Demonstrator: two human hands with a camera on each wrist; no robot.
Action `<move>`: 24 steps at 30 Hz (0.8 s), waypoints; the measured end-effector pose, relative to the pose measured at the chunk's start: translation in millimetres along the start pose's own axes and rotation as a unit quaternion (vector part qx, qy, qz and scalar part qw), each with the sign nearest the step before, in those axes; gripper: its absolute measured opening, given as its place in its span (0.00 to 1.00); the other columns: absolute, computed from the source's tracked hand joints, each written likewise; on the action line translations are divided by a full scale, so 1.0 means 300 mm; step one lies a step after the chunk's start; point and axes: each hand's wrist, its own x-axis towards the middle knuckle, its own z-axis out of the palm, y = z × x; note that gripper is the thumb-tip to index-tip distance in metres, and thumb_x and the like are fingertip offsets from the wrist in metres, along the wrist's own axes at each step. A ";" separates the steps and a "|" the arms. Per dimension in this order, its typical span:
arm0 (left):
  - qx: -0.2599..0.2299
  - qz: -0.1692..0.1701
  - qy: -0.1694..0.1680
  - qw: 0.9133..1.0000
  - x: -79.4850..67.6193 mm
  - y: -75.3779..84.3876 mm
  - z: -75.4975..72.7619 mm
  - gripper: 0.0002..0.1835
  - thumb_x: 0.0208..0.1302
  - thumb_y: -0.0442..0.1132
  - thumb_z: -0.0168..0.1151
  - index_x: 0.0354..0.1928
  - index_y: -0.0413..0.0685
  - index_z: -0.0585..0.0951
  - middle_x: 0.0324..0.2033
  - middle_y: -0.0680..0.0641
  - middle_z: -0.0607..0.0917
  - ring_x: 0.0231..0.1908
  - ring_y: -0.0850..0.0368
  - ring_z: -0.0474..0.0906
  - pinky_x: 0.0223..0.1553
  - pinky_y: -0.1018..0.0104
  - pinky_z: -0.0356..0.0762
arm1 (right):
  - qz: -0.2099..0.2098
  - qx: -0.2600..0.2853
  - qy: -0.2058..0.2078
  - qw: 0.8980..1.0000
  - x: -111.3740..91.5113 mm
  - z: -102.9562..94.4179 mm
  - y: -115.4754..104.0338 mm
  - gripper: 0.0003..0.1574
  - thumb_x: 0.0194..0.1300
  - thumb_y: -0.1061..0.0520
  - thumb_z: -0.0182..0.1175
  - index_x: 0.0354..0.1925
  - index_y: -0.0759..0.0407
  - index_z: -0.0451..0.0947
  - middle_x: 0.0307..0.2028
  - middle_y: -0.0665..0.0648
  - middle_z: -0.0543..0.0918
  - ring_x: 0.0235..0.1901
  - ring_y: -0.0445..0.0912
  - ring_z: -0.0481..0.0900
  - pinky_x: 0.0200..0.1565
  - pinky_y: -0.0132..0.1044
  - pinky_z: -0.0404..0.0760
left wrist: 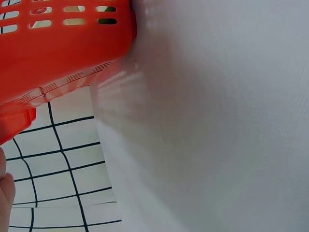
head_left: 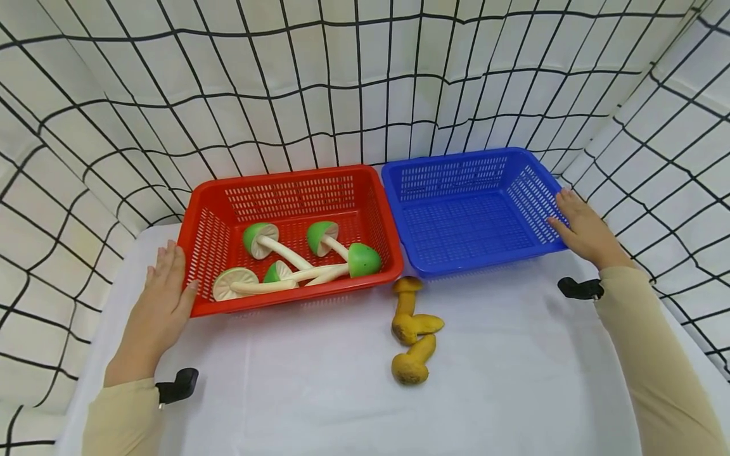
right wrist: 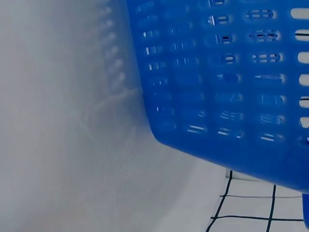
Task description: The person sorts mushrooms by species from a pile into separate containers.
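My left hand (head_left: 155, 304) lies along the left end of the red basket (head_left: 296, 176), its fingers straight and touching the side by the rim. Inside that basket are several green-capped mushrooms (head_left: 364, 260) with white stems, lying across one another. On the right, my right hand (head_left: 590, 231) rests its extended fingers on the right rim of the blue basket (head_left: 456, 163), whose bare mesh floor shows. Yellow-brown mushrooms (head_left: 409, 367) lie in a short column on the white cloth, the top one against the red basket's front right corner. The left wrist view shows the red basket's side (left wrist: 63, 53) close up.
White cloth (head_left: 308, 380) covers the table in front of the baskets. Black grid netting (head_left: 359, 82) over white sheeting stands behind and on both sides, close by each forearm. The two baskets stand side by side, their short ends nearly meeting.
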 end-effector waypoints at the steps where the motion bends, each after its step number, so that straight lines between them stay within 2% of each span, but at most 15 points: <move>1: 0.010 -0.001 0.003 1.000 0.001 -0.001 -0.002 0.34 0.70 0.39 0.40 0.70 0.28 0.43 0.71 0.33 0.42 0.71 0.43 0.32 0.69 0.53 0.28 | -0.002 0.000 -0.004 1.000 0.000 0.001 -0.004 0.42 0.74 0.45 0.38 0.69 0.75 0.41 0.70 0.73 0.42 0.71 0.59 0.34 0.69 0.52 0.36; 6: 0.058 -0.002 0.049 0.997 -0.001 0.020 -0.021 0.36 0.67 0.39 0.46 0.71 0.30 0.48 0.71 0.34 0.46 0.71 0.43 0.37 0.69 0.50 0.32 | -0.015 0.000 -0.005 1.000 0.004 0.009 -0.015 0.42 0.74 0.45 0.37 0.69 0.75 0.41 0.70 0.72 0.42 0.71 0.59 0.36 0.69 0.52 0.37; 9: 0.062 0.019 0.114 0.991 -0.008 0.058 -0.025 0.34 0.66 0.42 0.47 0.70 0.33 0.54 0.71 0.37 0.53 0.71 0.45 0.44 0.69 0.50 0.39 | -0.015 -0.002 0.000 1.000 0.002 0.013 -0.013 0.42 0.74 0.44 0.36 0.70 0.75 0.41 0.71 0.72 0.42 0.71 0.60 0.37 0.69 0.52 0.37; 11: 0.050 0.046 0.172 0.983 -0.009 0.098 -0.024 0.32 0.67 0.45 0.45 0.68 0.34 0.60 0.69 0.37 0.59 0.69 0.45 0.51 0.68 0.49 0.45 | -0.014 -0.004 0.000 1.000 0.001 0.014 -0.012 0.42 0.74 0.44 0.36 0.70 0.74 0.41 0.71 0.72 0.42 0.71 0.60 0.37 0.69 0.52 0.38; 13: 0.017 0.078 0.228 0.970 -0.006 0.153 -0.019 0.31 0.69 0.50 0.42 0.65 0.33 0.67 0.66 0.37 0.65 0.67 0.44 0.58 0.67 0.49 0.50 | -0.012 -0.006 -0.001 1.000 0.001 0.014 -0.010 0.42 0.74 0.44 0.36 0.70 0.74 0.41 0.71 0.71 0.41 0.71 0.61 0.38 0.69 0.52 0.38; 14: 0.001 0.099 0.249 0.964 -0.004 0.186 -0.013 0.31 0.70 0.52 0.41 0.62 0.32 0.70 0.63 0.36 0.69 0.65 0.44 0.62 0.67 0.49 0.53 | -0.012 -0.007 -0.002 1.000 0.000 0.014 -0.009 0.42 0.74 0.44 0.36 0.70 0.74 0.41 0.71 0.71 0.41 0.71 0.61 0.38 0.69 0.52 0.38; 16: -0.042 0.138 0.265 0.953 -0.002 0.266 0.005 0.32 0.71 0.54 0.42 0.58 0.32 0.74 0.60 0.36 0.73 0.63 0.43 0.66 0.66 0.51 0.55 | -0.011 -0.009 -0.003 1.000 0.000 0.013 -0.007 0.42 0.74 0.44 0.35 0.70 0.74 0.41 0.71 0.71 0.41 0.71 0.61 0.37 0.69 0.53 0.38; 18: -0.097 0.181 0.256 0.945 -0.011 0.358 0.038 0.30 0.71 0.54 0.45 0.56 0.31 0.76 0.58 0.36 0.75 0.61 0.44 0.68 0.67 0.55 0.56 | -0.012 -0.010 -0.003 1.000 -0.001 0.013 -0.004 0.42 0.74 0.44 0.35 0.70 0.74 0.40 0.71 0.71 0.41 0.71 0.60 0.36 0.69 0.53 0.38; 19: -0.124 0.203 0.239 0.941 -0.019 0.406 0.060 0.29 0.71 0.53 0.46 0.55 0.32 0.76 0.57 0.36 0.76 0.61 0.45 0.69 0.67 0.56 0.56 | -0.012 -0.009 -0.002 1.000 -0.001 0.012 -0.003 0.42 0.74 0.45 0.35 0.70 0.74 0.40 0.71 0.71 0.41 0.71 0.59 0.36 0.69 0.52 0.38; 21: -0.176 0.244 0.187 0.935 -0.043 0.501 0.111 0.27 0.71 0.51 0.48 0.55 0.33 0.76 0.57 0.38 0.76 0.60 0.46 0.69 0.66 0.59 0.58 | -0.013 -0.008 0.001 1.000 -0.001 0.013 0.001 0.41 0.74 0.45 0.35 0.70 0.74 0.41 0.71 0.71 0.41 0.71 0.59 0.35 0.69 0.52 0.38; 24: -0.250 0.290 0.079 0.921 -0.086 0.616 0.195 0.22 0.68 0.46 0.55 0.57 0.37 0.76 0.57 0.42 0.76 0.59 0.50 0.71 0.64 0.61 0.62 | -0.011 -0.005 0.002 1.000 0.001 0.018 0.005 0.41 0.75 0.45 0.35 0.70 0.74 0.41 0.71 0.71 0.41 0.71 0.58 0.35 0.70 0.51 0.37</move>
